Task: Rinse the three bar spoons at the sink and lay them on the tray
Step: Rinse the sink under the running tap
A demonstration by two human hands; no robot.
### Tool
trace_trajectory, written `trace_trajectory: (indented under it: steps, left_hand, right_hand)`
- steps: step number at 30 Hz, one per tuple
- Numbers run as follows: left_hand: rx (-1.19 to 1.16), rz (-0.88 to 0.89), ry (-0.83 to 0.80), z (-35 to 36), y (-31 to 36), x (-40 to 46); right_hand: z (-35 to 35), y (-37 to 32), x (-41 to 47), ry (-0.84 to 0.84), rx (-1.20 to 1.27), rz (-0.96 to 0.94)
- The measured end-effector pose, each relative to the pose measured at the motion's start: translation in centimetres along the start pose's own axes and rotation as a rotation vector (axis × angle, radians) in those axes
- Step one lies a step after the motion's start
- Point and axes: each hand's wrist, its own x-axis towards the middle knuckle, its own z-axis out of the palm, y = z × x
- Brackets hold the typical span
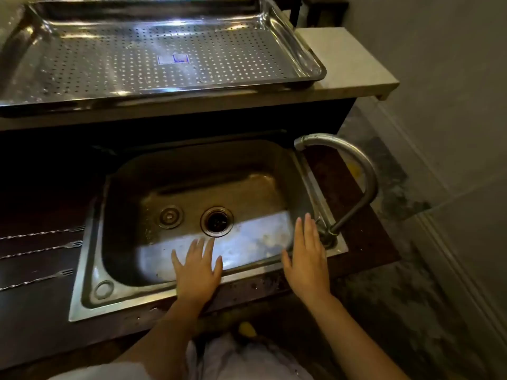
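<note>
— Left hand (197, 272)?
— Flat, fingers spread, palm down over the near rim of the stainless steel sink (87, 259), fingertips reaching past the edge toward the basin. Holding nothing.

— Right hand (306, 256)?
— Also flat and empty, fingers together and pointing away, over the sink's near right corner, close beside the base of the curved faucet (365, 171) (contact with the tap not clear at this angle).

— Inside the basin?
— Drain opening (216, 221) near the middle, a smaller round fitting (169, 216) just left of it. No water seen running from the spout.

— The three bar spoons?
— Lying on the dark counter (41, 319) left of the sink, side by side, well apart from both hands: far spoon (49, 232), middle spoon (46, 249), near spoon (41, 279). Twisted stems, small fork-shaped ends pointing toward the sink rim (bowl ends cut off by the left edge of view).

— The tray?
— Perforated steel tray (307, 50) resting on the pale raised ledge (348, 61) behind the sink, a small blue-and-white label (173, 59) near the centre of its floor.

— Anything nearer the camera?
— Bare forearms, light clothing (241, 360) at the bottom edge, a small yellow object (247, 329) below the counter front (too blurred to identify).
</note>
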Motion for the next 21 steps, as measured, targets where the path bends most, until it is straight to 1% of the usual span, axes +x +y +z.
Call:
trace_trajectory:
  steps: [4, 8, 11, 21]
  left_hand:
    - [0.041, -0.019, 0.059, 0.0, -0.5, 0.1]
    - [0.032, -0.039, 0.038, -0.1, -0.2, 0.2]
    - [0.021, -0.054, 0.024, -0.3, -0.2, 0.1]
    - [-0.005, -0.086, 0.006, -0.6, -0.1, -0.1]
  right_hand:
    - [0.5, 0.5, 1.3, -0.026, -0.055, 0.039]
    - [1.2, 1.1, 1.6, 0.035, -0.156, 0.057]
    - [1.5, 1.3, 1.9, 0.025, -0.161, 0.084]
    - [0.8, 1.9, 4.2, -0.004, -0.196, 0.082]
